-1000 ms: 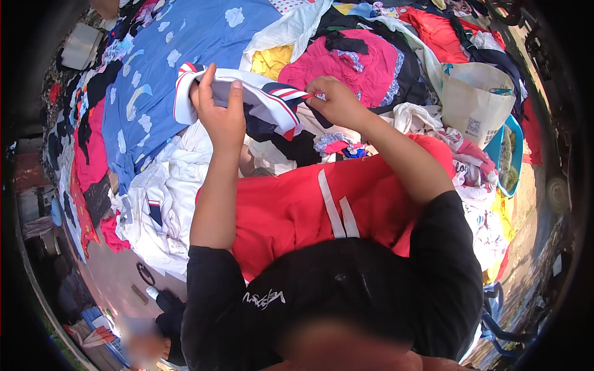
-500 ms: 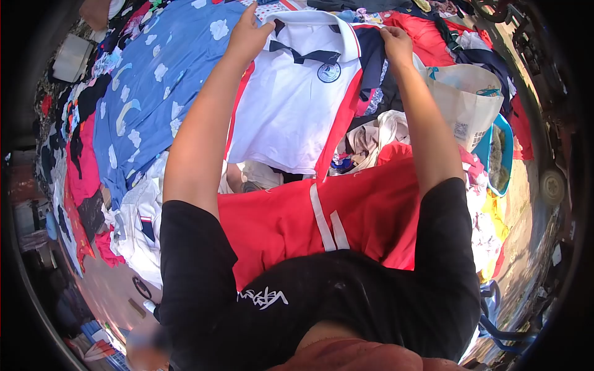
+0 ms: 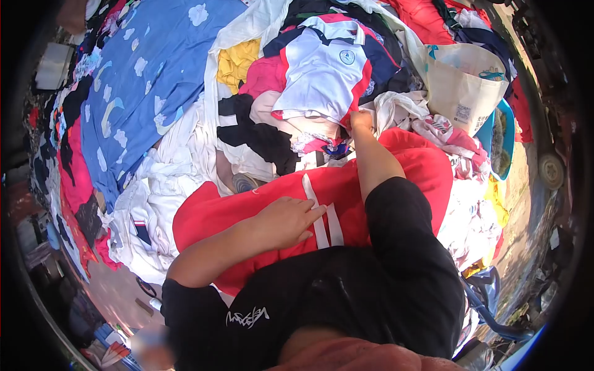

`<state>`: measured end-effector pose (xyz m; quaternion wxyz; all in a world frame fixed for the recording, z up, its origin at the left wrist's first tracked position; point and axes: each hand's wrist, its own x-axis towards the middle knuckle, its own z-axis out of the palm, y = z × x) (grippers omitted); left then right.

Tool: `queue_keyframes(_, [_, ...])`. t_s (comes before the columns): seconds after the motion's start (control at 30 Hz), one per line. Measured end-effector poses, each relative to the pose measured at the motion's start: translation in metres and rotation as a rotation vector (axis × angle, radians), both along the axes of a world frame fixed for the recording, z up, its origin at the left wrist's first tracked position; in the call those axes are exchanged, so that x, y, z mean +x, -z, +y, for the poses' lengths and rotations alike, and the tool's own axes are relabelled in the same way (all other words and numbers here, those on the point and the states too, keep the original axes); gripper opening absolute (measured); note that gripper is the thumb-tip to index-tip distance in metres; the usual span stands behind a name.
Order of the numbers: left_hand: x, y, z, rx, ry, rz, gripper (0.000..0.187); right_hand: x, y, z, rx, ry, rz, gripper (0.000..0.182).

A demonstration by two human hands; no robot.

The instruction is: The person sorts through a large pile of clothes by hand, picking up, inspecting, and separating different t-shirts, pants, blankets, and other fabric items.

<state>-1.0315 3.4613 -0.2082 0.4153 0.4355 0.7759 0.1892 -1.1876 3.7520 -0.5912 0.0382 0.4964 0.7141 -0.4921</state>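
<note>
The person across from me wears a black T-shirt point(image 3: 352, 290) with short, loose sleeves point(image 3: 399, 213) and scrawled white lettering point(image 3: 247, 317) on the left chest. Red fabric point(image 3: 356, 213) with two pale strips point(image 3: 335, 227) covers the legs. The left hand point(image 3: 288, 221) and right hand point(image 3: 362, 122) are bare.

Open air over the low clothes; bag and forearm block the right side.
Left hand point(image 3: 286, 222) could pass forward above the black garment point(image 3: 260, 136) to the white polo shirt point(image 3: 318, 74), or leftward over the blue cloud-print sheet point(image 3: 139, 74); rightward, the right forearm point(image 3: 378, 162) crosses, and beyond it stand the shopping bag point(image 3: 461, 83) and blue basin point(image 3: 508, 151).
</note>
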Motion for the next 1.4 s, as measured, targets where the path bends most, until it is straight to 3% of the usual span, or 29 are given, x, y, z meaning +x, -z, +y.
queue_keyframes(0.2, [-0.001, 0.023, -0.004, 0.119, -0.191, 0.174, 0.06, -0.006, -0.015, -0.005, -0.158, 0.051, 0.219, 0.032])
queue_keyframes(0.3, [-0.004, 0.045, -0.016, 0.052, -0.153, 0.295, 0.061, -0.008, -0.008, -0.003, -0.179, 0.037, 0.218, 0.027])
queue_keyframes(0.4, [-0.01, 0.064, -0.024, -0.129, -0.105, 0.219, 0.062, -0.002, -0.017, -0.002, -0.145, 0.05, 0.116, 0.017])
queue_keyframes(0.6, [-0.01, 0.082, -0.02, 0.178, -0.206, 0.395, 0.059, 0.025, 0.003, 0.015, 0.172, -0.04, -0.248, 0.032])
queue_keyframes(0.73, [-0.019, 0.08, -0.019, 0.061, -0.189, 0.315, 0.054, 0.029, -0.004, 0.018, 0.164, -0.063, -0.217, 0.035])
queue_keyframes(0.77, [-0.021, 0.082, -0.021, 0.036, -0.204, 0.324, 0.053, 0.03, -0.052, -0.001, 0.113, -0.101, -0.179, 0.037])
queue_keyframes(0.87, [-0.036, 0.073, -0.02, -0.057, -0.269, 0.333, 0.049, -0.001, -0.056, -0.016, 0.063, -0.353, 0.02, 0.03])
queue_keyframes(0.9, [-0.04, 0.069, -0.025, -0.112, -0.326, 0.327, 0.048, -0.003, -0.093, -0.038, -0.123, -0.395, 0.16, 0.017])
queue_keyframes(0.93, [-0.042, 0.08, -0.029, -0.073, -0.422, 0.408, 0.046, -0.001, -0.137, -0.064, -0.249, -0.459, 0.248, 0.016])
queue_keyframes(0.97, [-0.05, 0.078, -0.03, -0.144, -0.489, 0.346, 0.048, 0.009, -0.193, -0.093, -0.282, -0.63, 0.272, 0.017])
queue_keyframes(1.0, [-0.055, 0.097, -0.03, -0.072, -0.576, 0.37, 0.056, 0.015, -0.214, -0.109, -0.33, -0.739, 0.259, 0.019])
queue_keyframes(1.03, [-0.053, 0.084, -0.034, -0.062, -0.672, 0.407, 0.064, 0.031, -0.249, -0.122, -0.457, -0.88, 0.267, 0.018])
queue_keyframes(1.1, [-0.057, 0.093, -0.034, -0.019, -0.748, 0.452, 0.067, 0.074, -0.331, -0.146, -0.656, -1.039, 0.231, 0.013])
queue_keyframes(1.13, [-0.063, 0.109, -0.029, 0.075, -0.825, 0.469, 0.066, 0.09, -0.363, -0.138, -0.866, -1.193, 0.216, 0.019])
queue_keyframes(1.2, [-0.063, 0.104, -0.029, 0.144, -0.783, 0.504, 0.043, 0.085, -0.382, -0.097, -1.169, -1.58, 0.248, 0.025])
queue_keyframes(1.27, [-0.059, 0.084, -0.026, 0.119, -0.667, 0.519, 0.029, 0.087, -0.411, -0.099, -1.186, -1.443, 0.244, 0.036])
queue_keyframes(1.3, [-0.056, 0.093, -0.024, 0.18, -0.785, 0.546, 0.02, 0.087, -0.399, -0.104, -1.049, -1.253, 0.375, 0.032])
queue_keyframes(1.33, [-0.056, 0.096, -0.026, 0.13, -0.795, 0.542, 0.021, 0.087, -0.388, -0.108, -0.887, -1.072, 0.49, 0.028])
queue_keyframes(1.4, [-0.058, 0.096, -0.041, 0.016, -0.828, 0.537, 0.024, 0.034, -0.332, -0.09, -0.807, -0.92, 0.485, 0.021])
